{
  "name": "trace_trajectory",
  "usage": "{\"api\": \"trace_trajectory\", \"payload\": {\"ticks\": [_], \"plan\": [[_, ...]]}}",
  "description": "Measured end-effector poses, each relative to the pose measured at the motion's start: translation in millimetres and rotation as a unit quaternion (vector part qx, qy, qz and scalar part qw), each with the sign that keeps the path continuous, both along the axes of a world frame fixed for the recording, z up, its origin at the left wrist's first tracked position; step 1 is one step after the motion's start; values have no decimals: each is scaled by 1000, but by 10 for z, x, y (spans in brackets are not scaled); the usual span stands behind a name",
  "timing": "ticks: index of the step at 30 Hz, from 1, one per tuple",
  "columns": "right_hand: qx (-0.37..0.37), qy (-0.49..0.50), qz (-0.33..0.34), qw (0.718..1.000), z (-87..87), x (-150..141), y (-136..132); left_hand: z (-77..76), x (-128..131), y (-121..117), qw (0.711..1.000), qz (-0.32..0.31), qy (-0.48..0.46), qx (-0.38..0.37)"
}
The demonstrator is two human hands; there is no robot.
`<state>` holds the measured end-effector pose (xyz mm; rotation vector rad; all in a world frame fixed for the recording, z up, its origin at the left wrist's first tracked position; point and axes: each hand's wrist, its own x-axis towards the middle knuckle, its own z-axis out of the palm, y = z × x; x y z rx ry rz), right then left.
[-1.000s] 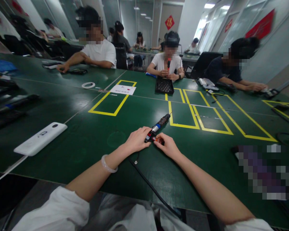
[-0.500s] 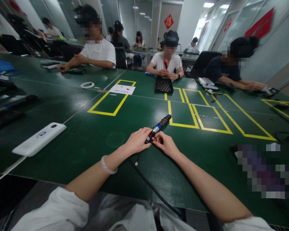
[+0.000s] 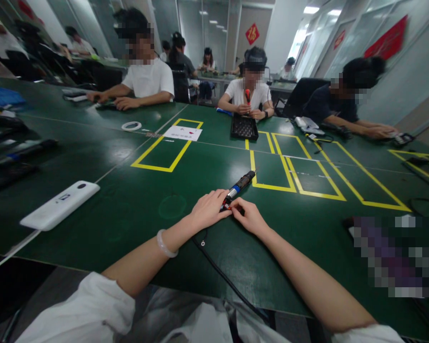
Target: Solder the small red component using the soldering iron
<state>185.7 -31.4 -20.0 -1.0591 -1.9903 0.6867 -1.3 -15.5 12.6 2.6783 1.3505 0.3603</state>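
A long, narrow black device (image 3: 243, 183) lies at a slant on the green table, its casing open along part of its length. A silver and blue cylinder (image 3: 233, 192) and small red parts show inside. My left hand (image 3: 210, 209) is closed over the device's near end, covering much of it. Thumb and fingertips of my right hand (image 3: 248, 215) pinch together at the red parts; whatever they grip is too small to make out. From beneath my hands a black cord (image 3: 218, 269) runs toward me, beside a thin lead with a ring terminal (image 3: 202, 243).
A white power bank (image 3: 60, 205) with a cable lies to the left. Yellow tape outlines (image 3: 275, 188) mark the table ahead. Across it, a co-worker holds a red-handled tool (image 3: 248, 95) above a black tray (image 3: 243, 136). A tape roll (image 3: 131, 126) sits far left.
My left hand has slid slightly right and up along the device, covering more of its open part. My right hand's fingers have drawn closer together at the red parts.
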Motion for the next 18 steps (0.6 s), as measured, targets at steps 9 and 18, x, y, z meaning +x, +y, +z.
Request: {"api": "trace_trajectory", "payload": {"ticks": [9,18], "plan": [[-4,2,5,1000,3,28,-20,4,-7,37,998,19,48,35],[-16,-12,15,1000,-5,66,-28,10,-431,330,991,73,94,62]]}}
